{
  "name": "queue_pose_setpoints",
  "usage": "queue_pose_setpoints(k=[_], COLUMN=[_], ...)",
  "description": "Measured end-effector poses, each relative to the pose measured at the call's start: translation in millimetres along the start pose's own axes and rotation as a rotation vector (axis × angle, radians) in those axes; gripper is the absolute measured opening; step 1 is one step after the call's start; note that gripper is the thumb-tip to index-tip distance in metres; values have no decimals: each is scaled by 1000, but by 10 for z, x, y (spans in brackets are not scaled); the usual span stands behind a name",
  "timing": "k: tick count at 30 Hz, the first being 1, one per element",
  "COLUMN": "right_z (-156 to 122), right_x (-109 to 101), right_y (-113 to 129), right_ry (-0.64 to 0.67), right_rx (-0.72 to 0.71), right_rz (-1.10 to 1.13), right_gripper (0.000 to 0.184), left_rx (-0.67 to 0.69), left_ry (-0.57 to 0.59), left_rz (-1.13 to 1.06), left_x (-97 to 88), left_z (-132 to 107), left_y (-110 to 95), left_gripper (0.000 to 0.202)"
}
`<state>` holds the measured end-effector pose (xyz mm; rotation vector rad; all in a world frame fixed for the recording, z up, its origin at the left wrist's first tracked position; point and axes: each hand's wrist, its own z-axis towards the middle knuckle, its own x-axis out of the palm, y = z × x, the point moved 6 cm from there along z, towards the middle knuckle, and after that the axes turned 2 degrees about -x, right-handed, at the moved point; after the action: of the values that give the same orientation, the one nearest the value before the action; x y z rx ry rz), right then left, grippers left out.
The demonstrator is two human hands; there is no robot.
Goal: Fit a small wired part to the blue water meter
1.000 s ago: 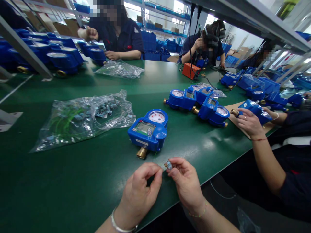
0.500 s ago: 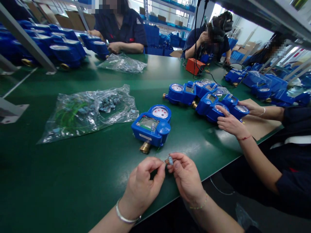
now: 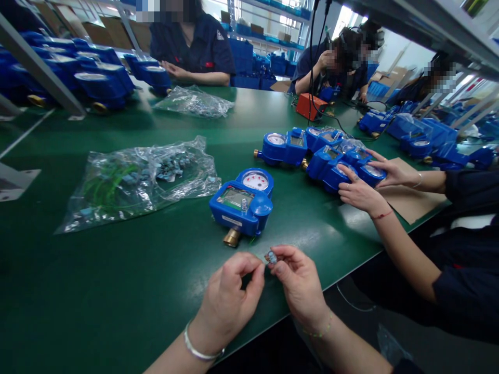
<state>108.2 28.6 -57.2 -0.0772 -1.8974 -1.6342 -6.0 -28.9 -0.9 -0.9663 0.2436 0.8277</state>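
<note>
My right hand pinches a small grey-blue seal part between thumb and fingers at the near edge of the green table. My left hand is closed in a pinch right beside it; a thin wire may run between the hands, but it is too fine to be sure. Just beyond my hands lies a blue water meter with a brass fitting facing me.
A clear plastic bag of small parts and green wires lies to the left. A co-worker's hands on the right rest on grouped blue meters. More meters are stacked far left. An orange box stands at the back.
My hands have stayed together with the small part. The co-worker on the right has pushed a blue meter from the cardboard sheet in against the other meters.
</note>
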Motion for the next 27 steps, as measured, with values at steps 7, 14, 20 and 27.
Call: queue_pose_setpoints(k=[7, 14, 20, 27], right_z=[-15, -24, -33, -6], right_x=[20, 30, 49, 78], right_y=[65, 25, 65, 146], right_ry=[-17, 5, -9, 70], right_rx=[-26, 0, -35, -99], right_rz=[-82, -38, -52, -165], right_gripper=[25, 24, 30, 41], left_rx=[-5, -50, -140, -442], left_ry=[27, 65, 37, 43], left_rz=[-6, -27, -42, -357], left_x=[0, 26, 0, 24], left_z=[0, 18, -15, -29], left_y=[6, 25, 81, 253], left_gripper=[28, 26, 22, 31])
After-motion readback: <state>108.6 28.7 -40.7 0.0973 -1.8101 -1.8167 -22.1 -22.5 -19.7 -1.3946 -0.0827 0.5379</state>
